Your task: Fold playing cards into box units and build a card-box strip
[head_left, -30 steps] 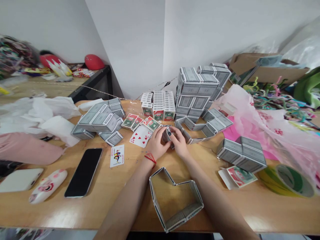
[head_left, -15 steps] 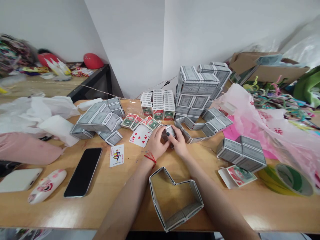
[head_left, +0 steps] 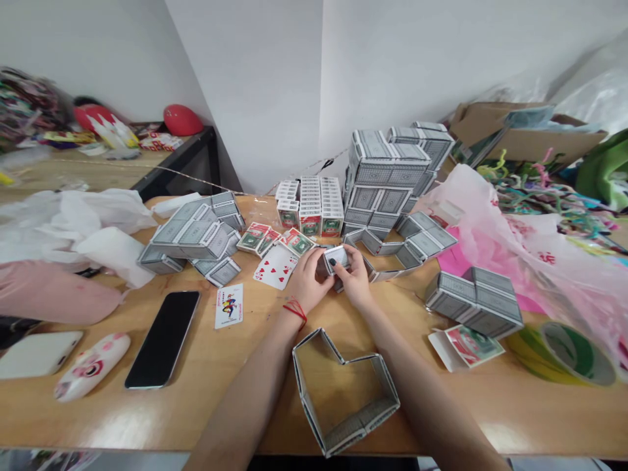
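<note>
Between my hands, over the middle of the table, is a small grey-and-white piece of playing cards [head_left: 336, 256], largely covered by fingers. My left hand [head_left: 309, 281] curls round its left side, with a red string on the wrist. Fingers of my right hand [head_left: 354, 278] close on its right side, the thumb lying across the front. Just left lie loose playing cards [head_left: 275, 267] and green-and-red card boxes [head_left: 297, 242]. Close to my body, between the forearms, stands a heart-shaped frame of folded cards [head_left: 363, 360]. Another open card frame [head_left: 392, 261] is right of my hands.
A tall stack of card blocks [head_left: 383, 176] stands at the back, beside rows of card boxes [head_left: 318, 206]. Leftward are a card structure [head_left: 191, 232], a joker card [head_left: 229, 305] and a phone [head_left: 163, 339]. Rightward are a card block [head_left: 475, 301], an opened card box [head_left: 468, 347] and tape [head_left: 564, 353].
My right hand has shifted slightly right and its fingers have spread a little. More of the white face of the held card piece shows now.
</note>
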`<state>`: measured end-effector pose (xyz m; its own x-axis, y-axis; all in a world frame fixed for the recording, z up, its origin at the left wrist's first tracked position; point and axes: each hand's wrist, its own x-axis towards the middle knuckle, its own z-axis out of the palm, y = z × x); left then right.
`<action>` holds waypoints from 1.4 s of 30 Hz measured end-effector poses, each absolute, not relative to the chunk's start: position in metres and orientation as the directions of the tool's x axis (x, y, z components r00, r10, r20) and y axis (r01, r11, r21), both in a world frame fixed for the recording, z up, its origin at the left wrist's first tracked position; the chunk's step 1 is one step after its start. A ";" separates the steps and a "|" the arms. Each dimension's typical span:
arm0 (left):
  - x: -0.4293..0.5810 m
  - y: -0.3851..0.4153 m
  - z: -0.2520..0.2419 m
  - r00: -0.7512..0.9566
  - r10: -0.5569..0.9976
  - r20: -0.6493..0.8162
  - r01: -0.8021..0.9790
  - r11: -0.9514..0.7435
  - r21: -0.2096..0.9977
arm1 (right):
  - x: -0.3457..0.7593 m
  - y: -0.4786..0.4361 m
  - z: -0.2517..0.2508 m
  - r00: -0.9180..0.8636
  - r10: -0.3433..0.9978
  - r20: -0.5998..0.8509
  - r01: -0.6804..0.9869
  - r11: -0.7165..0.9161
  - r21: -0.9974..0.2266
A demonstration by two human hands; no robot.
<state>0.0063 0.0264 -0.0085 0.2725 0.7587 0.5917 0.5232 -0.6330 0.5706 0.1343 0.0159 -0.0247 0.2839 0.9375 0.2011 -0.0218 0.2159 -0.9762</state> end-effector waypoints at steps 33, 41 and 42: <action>0.004 0.028 -0.011 0.247 0.758 0.604 0.470 -0.639 0.609 | 0.133 0.012 -0.016 0.169 0.982 0.082 -0.016 0.086 -0.996; 0.004 0.025 -0.007 0.250 0.752 0.610 0.413 -0.653 0.635 | 0.131 0.011 -0.013 0.009 1.000 -0.012 -0.318 -0.009 -0.948; 0.004 0.024 -0.006 0.248 0.756 0.606 0.403 -0.650 0.645 | 0.131 0.010 -0.011 -0.006 1.000 -0.023 -0.328 -0.024 -0.945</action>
<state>0.0042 0.0244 -0.0060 0.2484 0.7555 0.6062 0.4028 -0.6497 0.6447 0.1309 0.0104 -0.0111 -0.0060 0.9997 -0.0231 -0.3276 -0.0238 -0.9445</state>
